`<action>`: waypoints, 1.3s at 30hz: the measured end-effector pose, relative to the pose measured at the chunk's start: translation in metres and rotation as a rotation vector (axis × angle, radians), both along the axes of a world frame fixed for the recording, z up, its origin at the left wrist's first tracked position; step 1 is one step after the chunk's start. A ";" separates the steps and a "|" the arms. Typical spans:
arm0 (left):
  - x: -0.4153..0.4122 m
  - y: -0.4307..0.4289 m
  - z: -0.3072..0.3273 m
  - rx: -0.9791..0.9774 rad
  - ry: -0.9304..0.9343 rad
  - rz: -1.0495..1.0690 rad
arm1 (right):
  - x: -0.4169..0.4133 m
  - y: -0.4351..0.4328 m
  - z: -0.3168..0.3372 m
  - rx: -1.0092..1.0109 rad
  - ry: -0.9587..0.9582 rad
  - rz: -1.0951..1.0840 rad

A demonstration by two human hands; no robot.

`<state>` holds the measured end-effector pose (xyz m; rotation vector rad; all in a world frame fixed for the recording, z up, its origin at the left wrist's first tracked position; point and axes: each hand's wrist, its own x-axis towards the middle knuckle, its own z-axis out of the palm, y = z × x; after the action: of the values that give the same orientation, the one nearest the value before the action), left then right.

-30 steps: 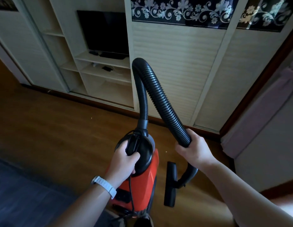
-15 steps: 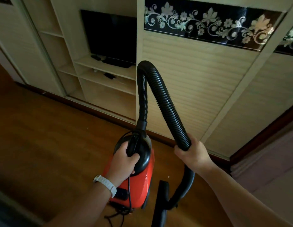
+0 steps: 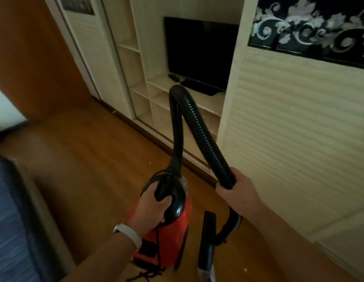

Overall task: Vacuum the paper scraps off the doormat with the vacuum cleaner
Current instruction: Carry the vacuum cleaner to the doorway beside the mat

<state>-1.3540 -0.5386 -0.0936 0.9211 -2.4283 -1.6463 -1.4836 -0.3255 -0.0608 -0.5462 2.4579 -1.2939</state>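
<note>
Head view, single frame, dim room.

- Vacuum cleaner (image 3: 177,241): red canister with a black domed top, low centre of the frame, over the wooden floor (image 3: 85,159). I cannot tell whether its base touches the floor.
- Left hand (image 3: 152,210): fingers and thumb are curled tight round the black carry handle (image 3: 164,186) on top of the canister, fingers together. White wristband (image 3: 129,234) on that wrist.
- Hose (image 3: 205,135): black and ribbed. It rises from the canister top, arches over and comes down to the right.
- Right hand (image 3: 240,192): wrapped round the lower end of the hose, fingers closed about it and hidden behind it, only the back of the hand showing.
- Below the right hand a curved black tube (image 3: 234,222) runs down to the floor nozzle (image 3: 207,235), which stands on end just right of the canister, apart from it.
- Black cord (image 3: 144,275) hangs loose under the canister.
- Pale speck (image 3: 150,163) on the floor ahead, too small to identify.
- Behind: cream shelf unit (image 3: 136,49) holding a dark television (image 3: 199,51). To its right is a slatted sliding door (image 3: 289,129) under a black floral panel (image 3: 309,31).
- Blue striped surface (image 3: 8,231) at the left edge, blurred.
</note>
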 end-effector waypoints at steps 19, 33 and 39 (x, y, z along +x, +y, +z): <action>-0.081 -0.170 0.030 0.012 0.031 0.612 | -0.164 -0.272 0.017 -0.043 -0.033 0.549; -0.120 -0.421 0.015 0.124 0.089 0.663 | -0.202 -0.534 0.029 -0.045 -0.035 0.546; -0.119 -0.502 0.025 0.043 0.131 0.767 | -0.214 -0.628 0.034 -0.025 -0.011 0.609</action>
<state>-1.4730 -1.0411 -0.0684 1.4471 -1.6261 -1.3932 -1.6973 -0.9531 -0.0268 -1.1727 2.0182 -1.0583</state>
